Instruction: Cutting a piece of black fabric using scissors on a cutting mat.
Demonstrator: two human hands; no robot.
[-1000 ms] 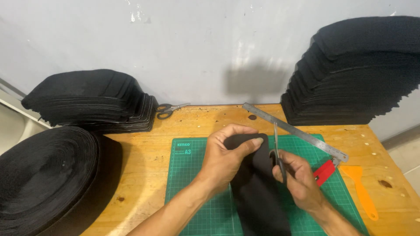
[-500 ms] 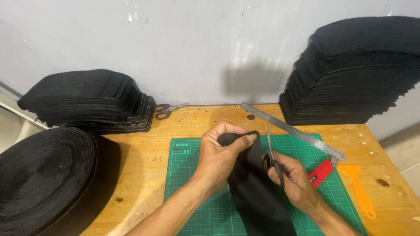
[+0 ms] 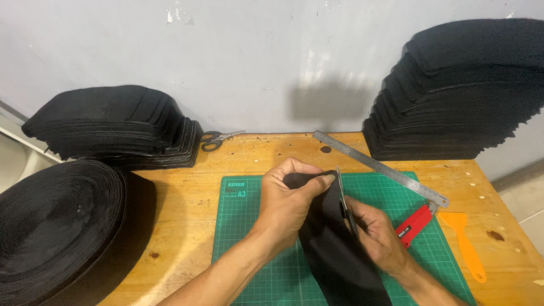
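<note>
Over green gridded cutting mat on wooden workbench: long black fabric strip, upper end pinched in left hand, fingers clamped on cloth. Right hand closed around steel scissors, blades upright against strip edge. Nearby: steel ruler, red utility knife, orange plastic scraper.

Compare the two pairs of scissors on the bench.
The scissors in the right hand stand blades-up against the black fabric; the spare scissors lie flat and untouched by the left stack. The held pair's handles are hidden in the hand's grip; the spare's dark handles show. Both have metal blades.
</note>
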